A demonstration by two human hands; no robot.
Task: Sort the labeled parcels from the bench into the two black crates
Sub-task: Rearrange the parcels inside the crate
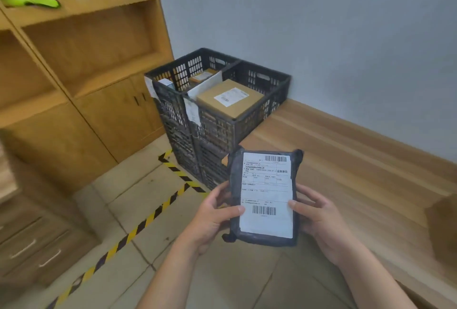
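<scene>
Your hands: left hand point(212, 217) and right hand point(319, 219) grip the grey parcel point(265, 197) by its sides.
Crates: black crates point(217, 130) at the table's point(346, 160) far-left corner, cardboard box point(212, 103) inside one.

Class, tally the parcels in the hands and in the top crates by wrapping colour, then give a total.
Dark grey: 1, the bagged parcel
Brown cardboard: 2, the large box and the small box
White: 2, the flat packet and the little carton
Total: 5
</scene>
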